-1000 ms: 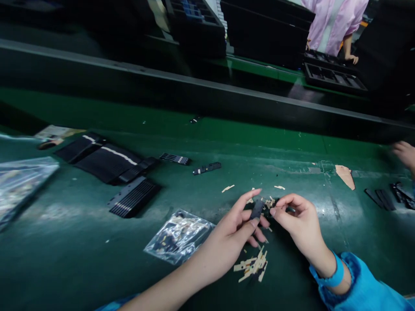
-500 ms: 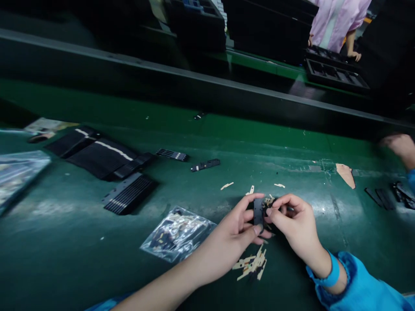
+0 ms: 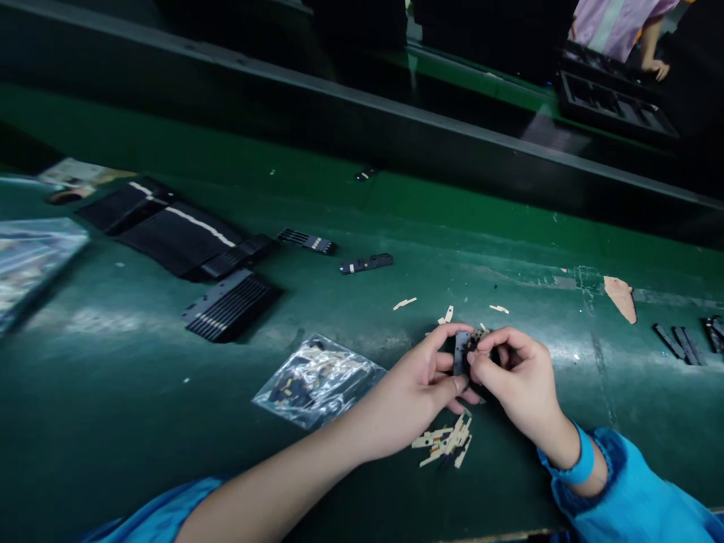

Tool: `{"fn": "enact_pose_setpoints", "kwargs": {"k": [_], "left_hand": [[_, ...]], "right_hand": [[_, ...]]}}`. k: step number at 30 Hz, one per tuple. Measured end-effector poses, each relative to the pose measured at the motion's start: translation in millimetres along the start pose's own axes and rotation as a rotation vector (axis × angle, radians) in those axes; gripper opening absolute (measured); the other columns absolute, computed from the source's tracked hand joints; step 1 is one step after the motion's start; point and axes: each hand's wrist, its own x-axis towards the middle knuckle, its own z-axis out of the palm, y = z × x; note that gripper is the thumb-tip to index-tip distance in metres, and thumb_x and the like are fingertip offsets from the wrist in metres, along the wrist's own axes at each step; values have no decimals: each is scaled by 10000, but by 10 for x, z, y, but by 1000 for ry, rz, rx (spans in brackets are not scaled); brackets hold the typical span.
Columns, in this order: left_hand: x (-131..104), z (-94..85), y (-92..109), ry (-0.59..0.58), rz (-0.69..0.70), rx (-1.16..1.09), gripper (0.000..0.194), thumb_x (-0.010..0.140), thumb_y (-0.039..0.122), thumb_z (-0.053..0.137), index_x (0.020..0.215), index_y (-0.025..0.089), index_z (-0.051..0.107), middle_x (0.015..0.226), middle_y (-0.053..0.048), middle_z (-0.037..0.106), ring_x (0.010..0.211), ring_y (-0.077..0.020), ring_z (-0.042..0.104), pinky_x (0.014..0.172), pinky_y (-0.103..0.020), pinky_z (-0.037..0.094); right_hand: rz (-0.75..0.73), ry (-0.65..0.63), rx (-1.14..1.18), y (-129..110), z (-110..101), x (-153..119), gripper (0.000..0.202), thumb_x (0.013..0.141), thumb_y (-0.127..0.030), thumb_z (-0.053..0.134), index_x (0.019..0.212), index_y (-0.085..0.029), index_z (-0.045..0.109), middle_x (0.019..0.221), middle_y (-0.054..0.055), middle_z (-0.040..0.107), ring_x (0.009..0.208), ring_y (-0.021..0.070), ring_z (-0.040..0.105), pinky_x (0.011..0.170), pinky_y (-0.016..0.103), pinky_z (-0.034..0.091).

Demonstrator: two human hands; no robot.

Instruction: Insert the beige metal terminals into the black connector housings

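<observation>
Between the thumb and fingers of my left hand (image 3: 421,385) is a small black plastic part (image 3: 461,356), held upright. My right hand (image 3: 517,369) pinches at its right side, where small pale bits show; what exactly its fingertips grip is hidden. Below my hands lies a loose pile of cream-coloured strips (image 3: 449,441), some with copper-coloured pieces. A few more pale strips (image 3: 404,303) are scattered just beyond my fingers. To the left of my left forearm rests a clear plastic bag (image 3: 317,381) filled with small parts.
Stacked black slotted parts (image 3: 231,305) and dark flat pieces (image 3: 175,234) lie on the green table (image 3: 141,422). Another clear bag (image 3: 34,264) is at far left. More black parts (image 3: 682,343) sit at right. Beyond a dark rail, a person in pink (image 3: 616,26) stands by a black tray (image 3: 616,102).
The view has shifted, so the table appears higher in the picture. My hands stay together at the black part. Another person's hand at the right edge has left the view.
</observation>
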Motion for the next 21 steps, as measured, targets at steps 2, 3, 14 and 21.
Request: {"fn": "enact_pose_setpoints", "kwargs": {"k": [2, 3, 14, 21], "left_hand": [[-2, -12, 2, -12, -1, -16, 515, 930, 123, 591, 1401, 184, 393, 943, -44, 714, 842, -199, 717, 746, -334, 568], [-4, -17, 4, -19, 1, -23, 512, 927, 123, 594, 1397, 185, 399, 954, -46, 717, 843, -198, 721, 744, -332, 570], [-10, -20, 35, -19, -6, -24, 491, 941, 106, 569, 1398, 189, 409, 959, -42, 715, 846, -187, 715, 762, -330, 574], [-22, -6, 40, -18, -21, -26, 482, 943, 96, 565, 1390, 188, 411, 975, -47, 715, 846, -186, 712, 762, -329, 570]], "right_hand": [[2, -1, -9, -5, -1, -3, 60, 722, -243, 730, 745, -198, 697, 556, -42, 583, 493, 106, 398, 470, 228, 333], [-1, 1, -13, -6, -1, -6, 60, 720, -243, 732, 745, -198, 700, 562, -42, 585, 497, 105, 402, 474, 227, 338], [-10, -4, -38, 1, -22, -20, 42, 740, -231, 739, 760, -205, 712, 569, -49, 573, 498, 105, 409, 470, 228, 341], [-19, -17, -50, 2, -12, -18, 37, 749, -229, 732, 763, -206, 707, 582, -46, 590, 501, 106, 407, 476, 232, 342]]}}
